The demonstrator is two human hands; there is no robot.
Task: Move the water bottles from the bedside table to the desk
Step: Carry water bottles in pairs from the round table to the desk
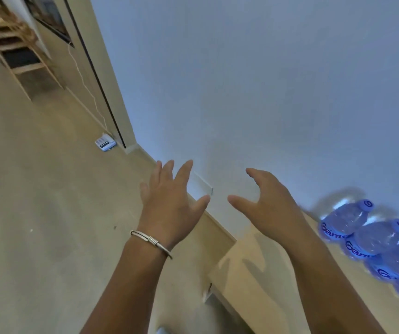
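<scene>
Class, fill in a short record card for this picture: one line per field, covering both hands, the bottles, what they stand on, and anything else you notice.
left hand: left hand, open, fingers spread, holds nothing
right hand: right hand, open, fingers loosely bent, holds nothing
wrist: silver bangle on the left wrist
bottles: blue water bottles, a row of at least four at the right edge, untouched
surface: light wooden tabletop against the white wall
floor: small white device with a cable

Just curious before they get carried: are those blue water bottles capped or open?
Capped: the two nearest-the-wall water bottles show blue caps. The others' tops are cut off, cannot tell.
</scene>
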